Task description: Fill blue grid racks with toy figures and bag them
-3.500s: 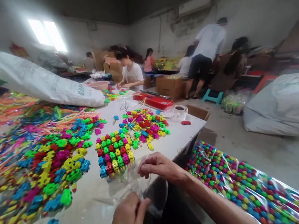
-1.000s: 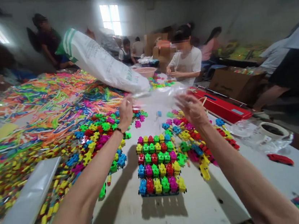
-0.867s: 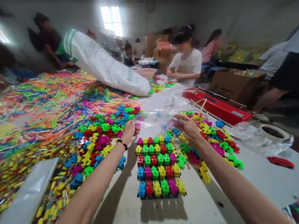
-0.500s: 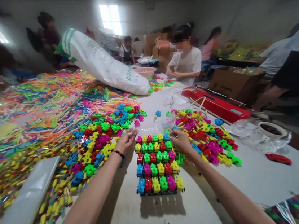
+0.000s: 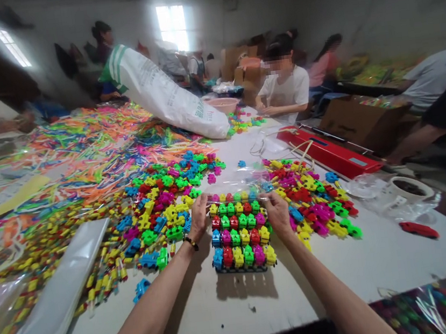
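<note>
A tight block of small coloured plastic toys (image 5: 239, 235) stands in rows on the white table (image 5: 208, 315) in front of me. A clear plastic bag (image 5: 236, 190) is stretched over the block's far rows. My left hand (image 5: 199, 217) grips the bag's left edge beside the block, fingers closed. My right hand (image 5: 276, 214) pinches the bag's right edge on the other side. Both forearms reach in from the bottom of the view. A dark bead bracelet sits on my left wrist.
Loose toys lie in heaps left (image 5: 163, 207) and right (image 5: 312, 199) of the block. A stack of clear bags (image 5: 60, 295) lies at left, a red sealer (image 5: 330, 151) and a tape roll (image 5: 408, 190) at right. A big white sack (image 5: 166, 98) and several people are behind.
My hands have come down and toward me from above the table. The clear bag they hold has dropped from mid-air onto the far rows of the toy block.
</note>
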Motion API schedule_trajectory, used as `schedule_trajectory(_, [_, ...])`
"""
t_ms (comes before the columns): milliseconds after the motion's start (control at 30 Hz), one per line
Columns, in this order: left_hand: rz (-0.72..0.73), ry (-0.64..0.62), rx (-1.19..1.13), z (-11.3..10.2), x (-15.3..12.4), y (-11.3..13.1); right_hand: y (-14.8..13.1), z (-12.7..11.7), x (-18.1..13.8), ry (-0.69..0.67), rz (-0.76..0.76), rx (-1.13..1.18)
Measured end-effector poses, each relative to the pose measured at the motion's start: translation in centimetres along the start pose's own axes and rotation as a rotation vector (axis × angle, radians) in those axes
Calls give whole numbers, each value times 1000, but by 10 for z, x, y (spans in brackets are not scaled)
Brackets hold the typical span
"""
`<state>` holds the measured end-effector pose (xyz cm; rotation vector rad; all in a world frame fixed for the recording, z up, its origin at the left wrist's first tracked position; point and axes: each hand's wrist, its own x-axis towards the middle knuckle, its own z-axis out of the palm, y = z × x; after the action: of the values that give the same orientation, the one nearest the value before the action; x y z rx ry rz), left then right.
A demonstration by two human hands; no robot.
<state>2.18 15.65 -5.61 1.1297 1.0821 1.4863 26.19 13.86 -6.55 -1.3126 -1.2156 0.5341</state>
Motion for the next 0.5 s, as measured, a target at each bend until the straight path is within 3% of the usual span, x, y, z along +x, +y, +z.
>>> schedule_trajectory(200, [-13, -16, 46, -24, -69, 3, -6, -20, -62, -63, -68, 24])
schedule_trajectory(367, [-49, 104, 199, -36, -140, 0, -7, -34, -114, -49, -50, 62])
schedule_trajectory(500, [-51, 149, 319, -37, -149, -4, 3, -30, -116, -20, 24, -76])
